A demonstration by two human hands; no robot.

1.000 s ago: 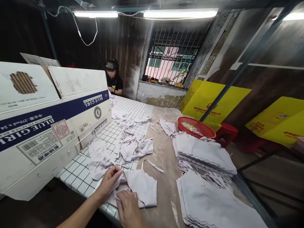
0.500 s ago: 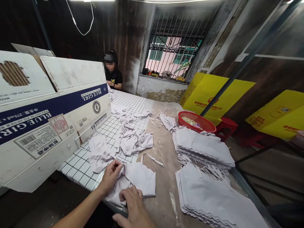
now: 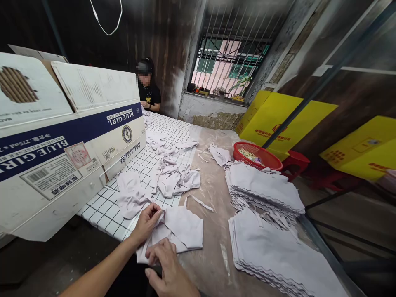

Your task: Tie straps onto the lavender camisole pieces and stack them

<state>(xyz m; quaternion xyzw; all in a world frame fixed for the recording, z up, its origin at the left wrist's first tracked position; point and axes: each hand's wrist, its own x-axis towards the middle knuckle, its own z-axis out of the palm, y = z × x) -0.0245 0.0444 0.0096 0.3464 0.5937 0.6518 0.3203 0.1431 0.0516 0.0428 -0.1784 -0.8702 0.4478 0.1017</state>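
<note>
A pale lilac garment (image 3: 185, 225) with a thin adjustable strap (image 3: 199, 201) lies at the table's near edge. My left hand (image 3: 148, 222) pinches its upper left part between thumb and fingertips. On the lower left part of the same garment rest the bent fingers of my right hand (image 3: 168, 262), with the thumb held apart from them and nothing gripped. Just beyond my left hand is a crumpled pale garment (image 3: 131, 194), and a further loose heap of garments (image 3: 176, 177) sits behind it.
Two neat stacks of pale garments, one nearer (image 3: 278, 251) and one farther (image 3: 262, 181), line the right side. A red basket (image 3: 269, 159) stands behind them. A large carton (image 3: 102, 123) blocks the left. A person (image 3: 149, 93) sits at the far end.
My right hand has moved slightly left over the garment, whose lower left part now lies flatter. My left hand keeps its pinch. The view has tilted down a little.
</note>
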